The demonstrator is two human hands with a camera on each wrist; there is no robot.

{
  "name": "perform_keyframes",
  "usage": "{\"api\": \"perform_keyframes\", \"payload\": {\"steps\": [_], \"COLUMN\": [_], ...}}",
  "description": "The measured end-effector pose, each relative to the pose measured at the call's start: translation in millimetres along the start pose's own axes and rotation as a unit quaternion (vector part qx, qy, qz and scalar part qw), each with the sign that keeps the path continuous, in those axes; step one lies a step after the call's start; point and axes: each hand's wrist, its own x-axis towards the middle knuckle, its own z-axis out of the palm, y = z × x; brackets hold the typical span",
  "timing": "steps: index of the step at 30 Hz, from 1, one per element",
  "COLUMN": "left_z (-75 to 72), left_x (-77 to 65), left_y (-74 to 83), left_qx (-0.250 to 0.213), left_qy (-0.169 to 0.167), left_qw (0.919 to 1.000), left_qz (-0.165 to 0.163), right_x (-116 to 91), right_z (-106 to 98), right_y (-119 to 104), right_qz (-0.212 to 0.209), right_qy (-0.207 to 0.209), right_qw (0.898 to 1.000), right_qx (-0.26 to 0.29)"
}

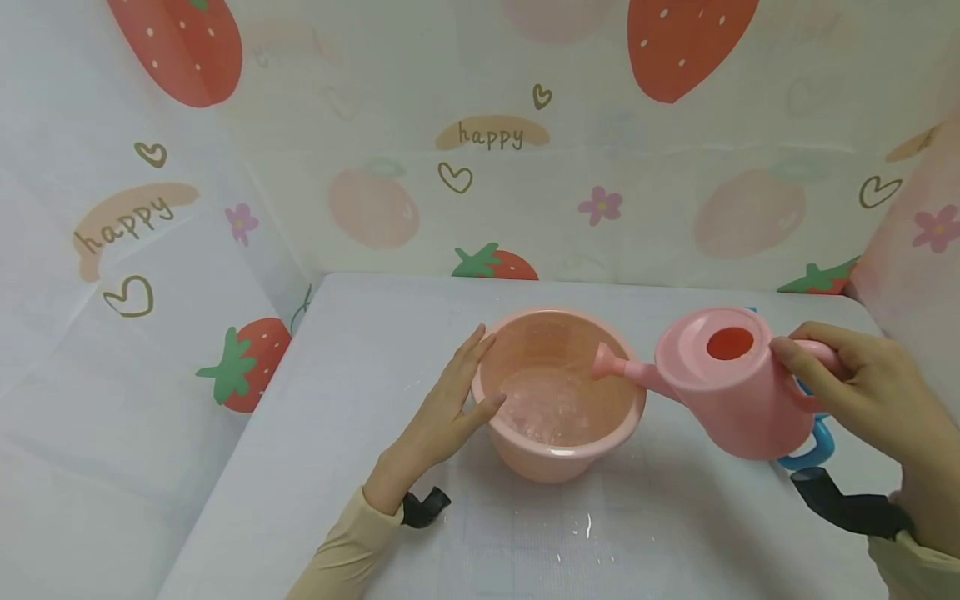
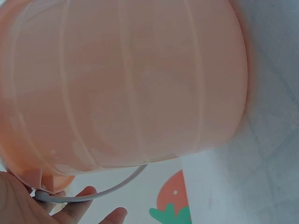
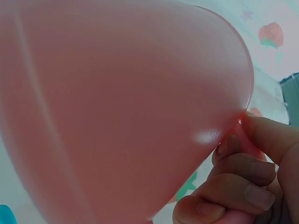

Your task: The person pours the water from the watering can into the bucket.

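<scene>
A pink watering can (image 1: 750,408) is held up by its handle in my right hand (image 1: 862,375), fingers curled round the handle in the right wrist view. It tilts left, with its spout (image 1: 609,362) over the rim of a peach plastic bucket (image 1: 547,462). Rippled, bubbly water (image 1: 543,408) shows at the bottom of the bucket. My left hand (image 1: 442,408) rests against the left side of the bucket's rim, fingers straight and thumb over the edge. In the left wrist view, a grey bail handle (image 2: 110,190) hangs beside the fingers.
Behind the watering can, a blue object with a curved handle (image 1: 817,446) is mostly hidden. Water drops (image 1: 588,527) dot the white table (image 1: 360,350) in front of the bucket. Strawberry-printed sheets (image 1: 637,242) enclose the table at the back and sides.
</scene>
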Motion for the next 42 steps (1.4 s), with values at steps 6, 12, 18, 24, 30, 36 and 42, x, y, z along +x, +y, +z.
{"api": "perform_keyframes", "payload": {"steps": [6,12,18,24,30,36,42], "left_z": [-0.3,-0.5,-0.5,-0.5,-1.1,-0.5,-0.4], "left_x": [-0.1,-0.5,-1.0,-1.4,-1.6,-1.2,-0.9], "left_y": [0.6,0.9,1.3,1.3,1.6,1.8,1.0], "left_qx": [0.000,0.001,-0.002,-0.006,-0.006,-0.009,-0.010], "left_qy": [-0.002,-0.003,-0.003,-0.001,-0.002,-0.001,-0.002], "left_qw": [1.0000,1.0000,1.0000,1.0000,1.0000,0.9999,0.9999], "left_qz": [0.000,-0.004,-0.003,-0.004,-0.005,-0.007,-0.003], "right_x": [0.6,1.2,1.6,2.3,2.7,3.4,3.5], "right_z": [-0.4,-0.9,-1.2,-1.4,-1.8,-2.4,-3.0], "right_y": [-0.4,-1.1,-1.8,-2.8,-3.2,-3.2,-3.3], "right_qz": [0.005,0.008,0.012,-0.002,-0.013,-0.009,-0.005], "right_qy": [-0.009,-0.015,-0.021,-0.013,-0.007,-0.011,-0.013], "right_qw": [1.000,1.000,1.000,1.000,1.000,1.000,1.000], "right_qx": [0.002,0.000,-0.005,-0.017,-0.020,-0.020,-0.020]}}
